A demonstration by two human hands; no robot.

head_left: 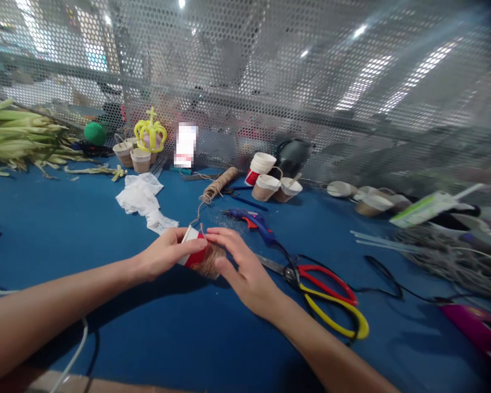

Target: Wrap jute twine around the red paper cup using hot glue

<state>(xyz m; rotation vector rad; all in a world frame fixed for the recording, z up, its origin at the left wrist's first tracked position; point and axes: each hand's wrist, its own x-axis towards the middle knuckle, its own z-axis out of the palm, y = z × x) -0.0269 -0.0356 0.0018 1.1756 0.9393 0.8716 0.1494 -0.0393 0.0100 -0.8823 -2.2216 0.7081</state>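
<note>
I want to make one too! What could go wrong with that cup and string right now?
The twine runs loosely from the spool to the cup in the left hand; it might slip and unwind.
The scissors lie just beside the right hand, so the wrist could brush the blades.
The glue gun sits close behind; if hot, it might burn a finger.

Both bare forearms reach inward, and the hands meet in the middle. The left hand [166,255] is curled in a closed grip, thumb on top. The right hand [242,268] has its fingers stretched out, fingertips beside the left thumb.
</note>
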